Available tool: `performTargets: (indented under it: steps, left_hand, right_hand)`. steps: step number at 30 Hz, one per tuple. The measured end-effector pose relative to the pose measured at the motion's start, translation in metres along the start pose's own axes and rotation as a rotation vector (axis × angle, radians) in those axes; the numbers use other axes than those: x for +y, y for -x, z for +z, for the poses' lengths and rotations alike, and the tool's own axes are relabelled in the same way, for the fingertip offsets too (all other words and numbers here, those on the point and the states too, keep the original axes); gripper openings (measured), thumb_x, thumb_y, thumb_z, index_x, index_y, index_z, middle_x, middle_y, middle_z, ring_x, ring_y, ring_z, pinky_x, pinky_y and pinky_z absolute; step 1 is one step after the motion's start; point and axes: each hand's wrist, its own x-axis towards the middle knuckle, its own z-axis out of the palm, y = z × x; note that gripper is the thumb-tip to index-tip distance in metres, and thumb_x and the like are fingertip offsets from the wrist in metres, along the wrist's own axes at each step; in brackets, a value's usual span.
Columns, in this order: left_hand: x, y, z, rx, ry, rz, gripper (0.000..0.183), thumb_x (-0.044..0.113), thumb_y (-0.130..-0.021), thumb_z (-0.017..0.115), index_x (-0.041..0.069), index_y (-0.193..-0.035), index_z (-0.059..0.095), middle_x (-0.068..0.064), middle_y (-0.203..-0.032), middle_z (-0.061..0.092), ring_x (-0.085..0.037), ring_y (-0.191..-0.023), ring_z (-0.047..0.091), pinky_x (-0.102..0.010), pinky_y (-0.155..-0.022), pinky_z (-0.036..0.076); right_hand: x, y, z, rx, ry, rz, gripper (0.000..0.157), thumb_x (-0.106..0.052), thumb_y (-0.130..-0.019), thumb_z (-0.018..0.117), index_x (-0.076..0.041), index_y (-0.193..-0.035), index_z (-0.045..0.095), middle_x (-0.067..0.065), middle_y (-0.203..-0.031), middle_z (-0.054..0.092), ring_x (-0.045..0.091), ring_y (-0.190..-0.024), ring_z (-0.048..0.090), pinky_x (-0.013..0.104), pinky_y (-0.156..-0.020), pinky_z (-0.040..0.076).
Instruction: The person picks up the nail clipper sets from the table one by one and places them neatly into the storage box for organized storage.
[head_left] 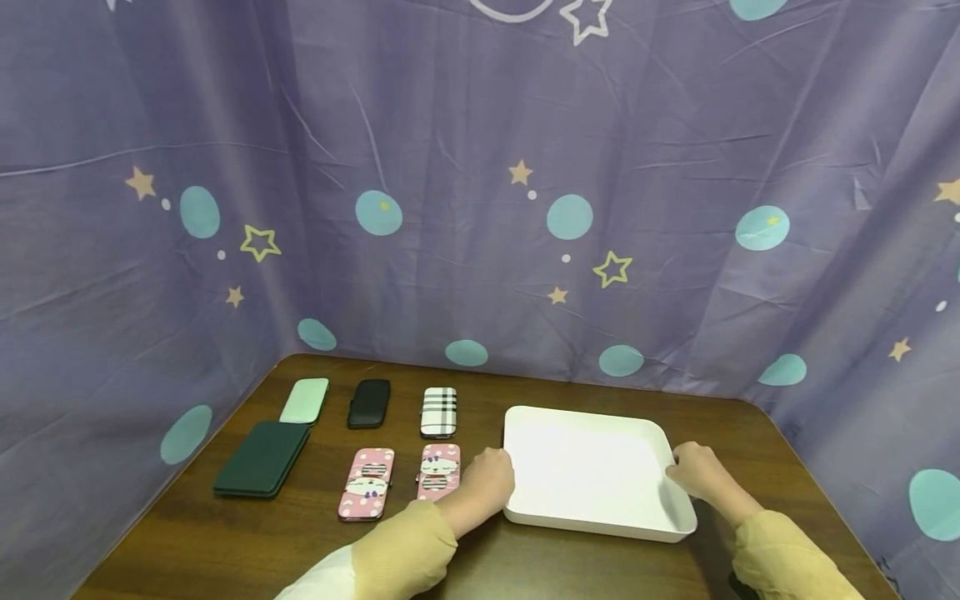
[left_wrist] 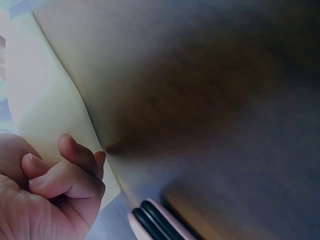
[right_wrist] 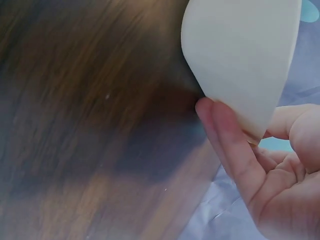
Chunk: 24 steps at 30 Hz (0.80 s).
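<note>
A shallow white tray (head_left: 585, 467) with rounded corners lies on the wooden table, with nothing inside it. At its left side my left hand (head_left: 487, 482) grips the edge; the left wrist view shows that hand's curled fingers (left_wrist: 75, 175) against the tray's pale wall (left_wrist: 55, 105). My right hand (head_left: 699, 471) holds the opposite side. In the right wrist view, its fingers (right_wrist: 235, 140) lie along the outer wall and underside of the tray (right_wrist: 240, 55), while the thumb reaches the rim. Just left of my left hand is a pink cartoon-print case (head_left: 438, 469), partly covered by it.
Left of the tray, a second pink case (head_left: 367, 483), a plaid case (head_left: 438, 412), a black case (head_left: 369, 403), a mint case (head_left: 305, 401) and a larger dark green case (head_left: 262, 458) lie flat on the table (head_left: 247, 542). A purple patterned curtain (head_left: 465, 275) hangs behind.
</note>
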Motion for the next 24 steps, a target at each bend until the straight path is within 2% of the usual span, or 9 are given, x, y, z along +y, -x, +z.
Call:
performTargets:
  steps: [3,7,15,19,24]
  left_hand:
    - [-0.004,0.001,-0.001,0.012,-0.012,0.009,0.019,0.000,-0.083,0.053,0.000,-0.066,0.061,-0.016,-0.067,0.063,-0.028,-0.059,0.063,-0.038,-0.048,0.051]
    - [-0.009,0.003,-0.003,0.018,-0.006,0.025,0.019,0.000,-0.082,0.052,0.000,-0.065,0.060,-0.017,-0.066,0.062,-0.029,-0.059,0.063,-0.039,-0.049,0.051]
    - [-0.019,0.010,-0.006,0.055,-0.038,0.072,0.017,0.000,-0.079,0.054,0.000,-0.062,0.059,-0.016,-0.064,0.062,-0.027,-0.056,0.062,-0.037,-0.046,0.050]
    - [-0.024,0.012,-0.009,0.060,-0.047,0.105,0.016,-0.002,-0.077,0.055,0.000,-0.062,0.059,-0.016,-0.063,0.061,-0.027,-0.057,0.062,-0.036,-0.046,0.050]
    - [-0.028,0.015,-0.011,0.055,-0.068,0.114,0.015,-0.001,-0.077,0.056,0.000,-0.062,0.059,-0.015,-0.061,0.059,-0.026,-0.056,0.061,-0.035,-0.047,0.050]
  right_hand:
    - [-0.004,0.000,0.000,-0.030,-0.035,0.015,0.009,-0.002,-0.078,0.052,0.001,-0.070,0.055,0.006,-0.061,0.054,0.015,-0.048,0.055,0.026,-0.042,0.048]
    - [-0.007,0.000,0.002,-0.057,-0.080,0.035,0.010,-0.001,-0.079,0.055,0.008,-0.078,0.058,0.011,-0.065,0.058,0.017,-0.048,0.059,0.029,-0.042,0.051]
    - [-0.011,0.001,0.009,-0.074,-0.122,0.031,0.011,-0.002,-0.079,0.057,0.009,-0.081,0.058,0.012,-0.067,0.058,0.019,-0.050,0.060,0.029,-0.041,0.051]
    - [-0.015,0.000,0.012,-0.070,-0.128,0.032,0.009,-0.001,-0.077,0.056,0.007,-0.079,0.058,0.011,-0.067,0.058,0.019,-0.051,0.061,0.029,-0.040,0.051]
    - [-0.019,0.001,0.013,-0.079,-0.135,0.030,0.008,-0.001,-0.076,0.056,0.007,-0.079,0.058,0.011,-0.067,0.057,0.018,-0.052,0.060,0.029,-0.040,0.051]
